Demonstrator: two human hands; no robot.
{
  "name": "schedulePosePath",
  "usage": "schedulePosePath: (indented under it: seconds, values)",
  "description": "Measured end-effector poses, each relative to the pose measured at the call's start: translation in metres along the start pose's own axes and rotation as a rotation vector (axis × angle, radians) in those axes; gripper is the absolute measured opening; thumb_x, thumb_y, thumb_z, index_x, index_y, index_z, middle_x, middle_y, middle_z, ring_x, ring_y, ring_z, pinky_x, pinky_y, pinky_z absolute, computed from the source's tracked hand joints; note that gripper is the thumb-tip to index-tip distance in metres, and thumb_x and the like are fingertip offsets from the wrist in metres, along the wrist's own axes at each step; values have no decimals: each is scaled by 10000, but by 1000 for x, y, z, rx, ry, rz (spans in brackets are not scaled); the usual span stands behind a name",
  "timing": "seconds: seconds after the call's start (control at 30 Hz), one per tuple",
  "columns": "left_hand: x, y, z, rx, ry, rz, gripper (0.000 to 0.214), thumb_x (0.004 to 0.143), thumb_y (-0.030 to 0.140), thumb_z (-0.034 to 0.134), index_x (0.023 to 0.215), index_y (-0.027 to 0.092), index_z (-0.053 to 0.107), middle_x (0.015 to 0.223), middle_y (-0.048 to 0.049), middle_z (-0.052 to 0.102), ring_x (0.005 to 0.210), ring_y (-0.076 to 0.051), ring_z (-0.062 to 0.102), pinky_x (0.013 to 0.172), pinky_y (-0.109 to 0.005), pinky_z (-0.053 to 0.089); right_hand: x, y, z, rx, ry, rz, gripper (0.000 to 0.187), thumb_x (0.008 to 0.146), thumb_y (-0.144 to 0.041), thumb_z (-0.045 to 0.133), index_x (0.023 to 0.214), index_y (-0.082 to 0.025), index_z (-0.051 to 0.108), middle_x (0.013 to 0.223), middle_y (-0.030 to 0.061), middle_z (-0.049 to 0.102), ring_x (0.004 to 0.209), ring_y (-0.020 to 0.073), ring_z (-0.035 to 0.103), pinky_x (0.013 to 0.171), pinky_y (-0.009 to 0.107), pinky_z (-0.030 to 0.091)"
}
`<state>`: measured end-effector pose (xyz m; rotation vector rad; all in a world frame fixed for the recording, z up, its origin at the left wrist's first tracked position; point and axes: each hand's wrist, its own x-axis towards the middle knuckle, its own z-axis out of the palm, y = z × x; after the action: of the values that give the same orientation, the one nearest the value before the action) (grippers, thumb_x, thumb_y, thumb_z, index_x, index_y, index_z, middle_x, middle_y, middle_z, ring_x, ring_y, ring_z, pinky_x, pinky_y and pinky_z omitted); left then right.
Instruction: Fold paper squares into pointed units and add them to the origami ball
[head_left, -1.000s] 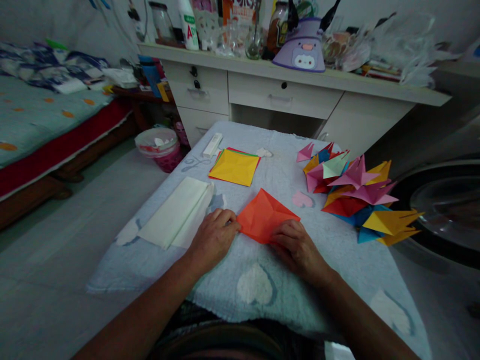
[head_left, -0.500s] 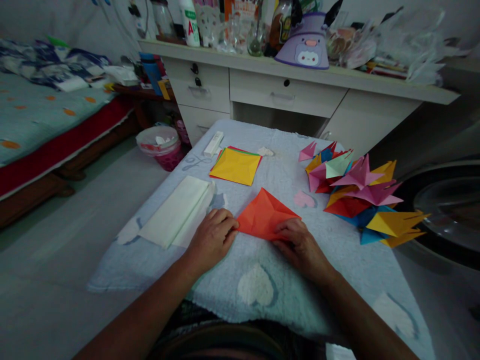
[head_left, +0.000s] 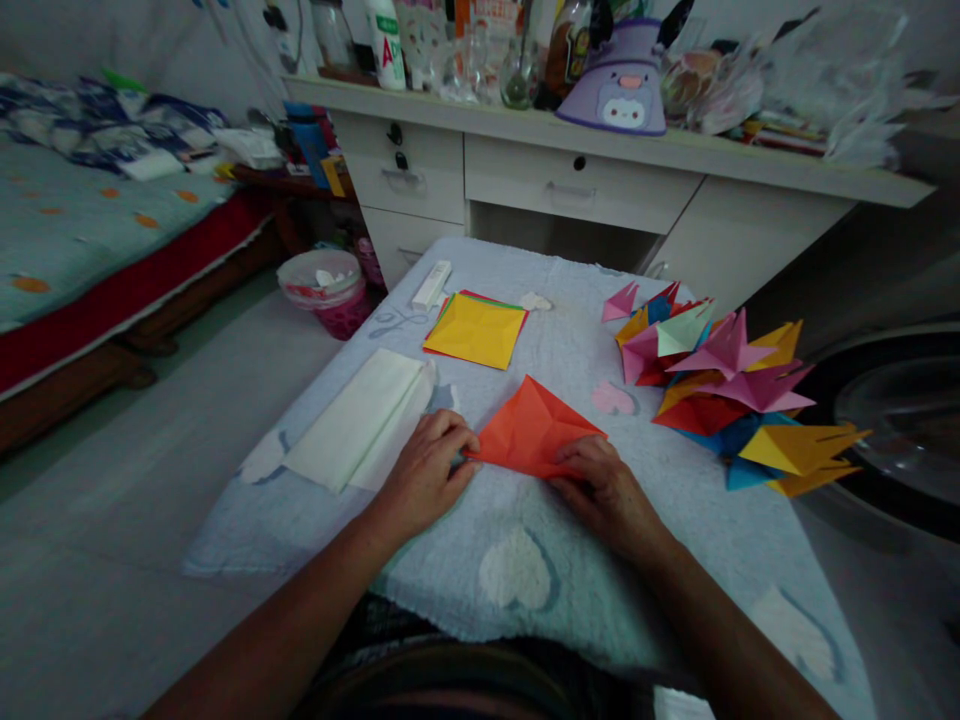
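Observation:
A creased sheet of orange origami paper (head_left: 536, 430), folded along its near edge, lies on the cloth-covered table in front of me. My left hand (head_left: 435, 462) pinches its left corner between thumb and fingers. At the lower right edge, my right hand (head_left: 604, 490) grips the paper, with the fingers on top and the thumb beneath. Beyond the orange sheet is a stack of square coloured paper (head_left: 478, 330) with a yellow sheet uppermost. To the right sits a pile of folded paper cranes (head_left: 724, 385) in pink, yellow, red, blue and pale green.
A folded pale paper packet (head_left: 360, 420) lies left of my left hand. A small white box (head_left: 432, 286) is at the table's far left. Behind stands a white desk (head_left: 570, 175) loaded with bottles and bags. A pink bin (head_left: 337, 315) stands on the floor, left.
The view has shifted slightly. My left fingers have lifted a little at the orange paper's left corner; my right hand keeps about the same hold.

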<state>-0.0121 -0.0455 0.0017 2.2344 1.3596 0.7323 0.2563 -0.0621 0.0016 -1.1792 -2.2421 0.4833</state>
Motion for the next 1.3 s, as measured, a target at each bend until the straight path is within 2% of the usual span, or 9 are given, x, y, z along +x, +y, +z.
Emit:
schedulePosePath:
  seconds: [0.23,0.37,0.5,0.73,1.07,1.3]
  values:
    - [2,0,0,-5,-5,-6,95,858,129,553,833,193,618,954,-44,553,954,-211,532,881,-390,448,0,-1,0,-3,-1,65,56,886,-264,616,898,-217,644,1006,73,653,973,239,587,855,428,459]
    - [3,2,0,34,-5,3,107,867,127,534,823,191,607,934,-43,548,931,-211,527,867,-397,450,0,-2,-3,9,2,112,108,902,-304,592,911,-225,665,1047,77,638,1027,254,566,895,456,440]
    - [4,4,1,89,-10,3,102,870,122,526,820,189,584,926,-42,537,914,-212,515,852,-396,445,0,-2,-3,13,-7,151,195,939,-307,538,821,-222,669,1020,65,639,1011,240,555,907,454,424]
    - [4,4,4,181,-28,-2,95,888,132,504,827,186,553,923,-43,520,908,-215,494,855,-405,434,0,1,5,-91,100,270,256,857,-289,644,632,-201,561,983,80,631,968,257,524,870,463,411]
    - [4,8,4,214,-41,-29,100,888,136,494,812,185,539,923,-47,513,889,-216,480,833,-404,431,0,3,9,-174,199,337,218,765,-234,694,602,-213,549,961,73,616,939,264,522,843,465,403]
    - [6,9,4,226,-40,-30,98,878,129,504,807,186,541,921,-50,519,889,-219,487,824,-401,433,0,4,9,-202,228,367,200,757,-216,700,599,-216,577,934,70,617,895,256,521,799,442,408]
